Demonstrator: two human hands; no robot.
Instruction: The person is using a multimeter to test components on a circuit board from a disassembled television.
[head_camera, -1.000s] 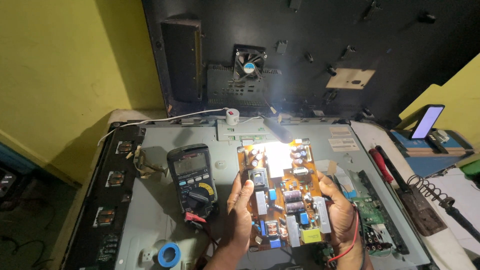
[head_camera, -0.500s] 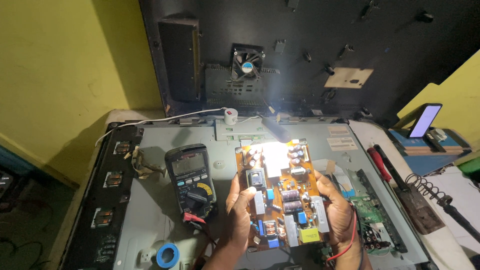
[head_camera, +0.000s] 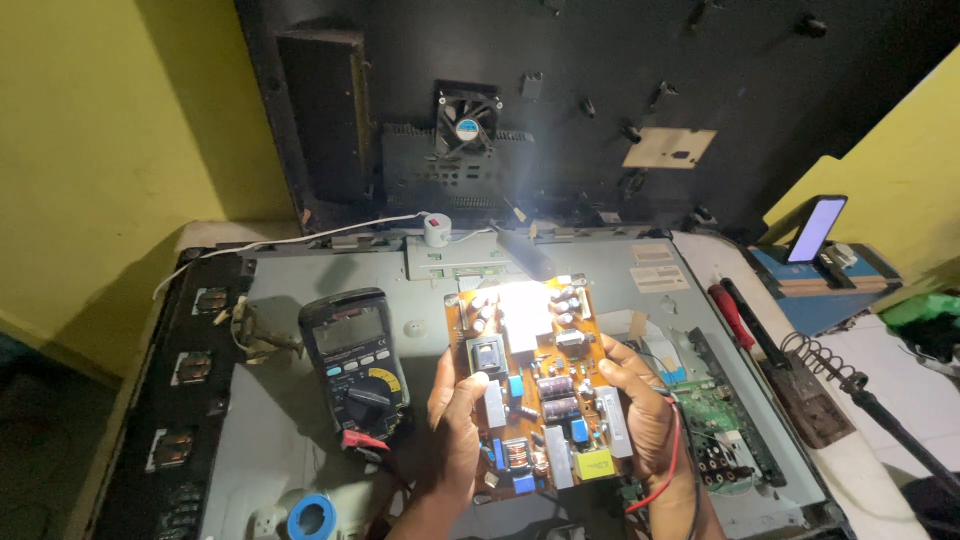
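An orange-brown circuit board (head_camera: 535, 385) crowded with capacitors, coils and a yellow block is held up over a grey metal chassis (head_camera: 300, 450). My left hand (head_camera: 455, 425) grips its left edge, thumb on the component side. My right hand (head_camera: 640, 410) holds the right edge, and a red wire (head_camera: 668, 470) runs across that wrist. A bright lamp glare washes out the top of the board. A black multimeter (head_camera: 357, 362) lies on the chassis just left of my left hand, with red and black leads plugged in at its bottom.
A blue tape roll (head_camera: 312, 518) sits at the front left. A green circuit board (head_camera: 715, 425) is mounted at the right of the chassis. Red-handled tools (head_camera: 735, 315) and a soldering-iron stand (head_camera: 812, 375) lie at the right. A lit phone (head_camera: 815, 228) leans behind. A black panel with a fan (head_camera: 468, 125) stands at the back.
Both hands and the board have stayed nearly still; the board has tilted slightly.
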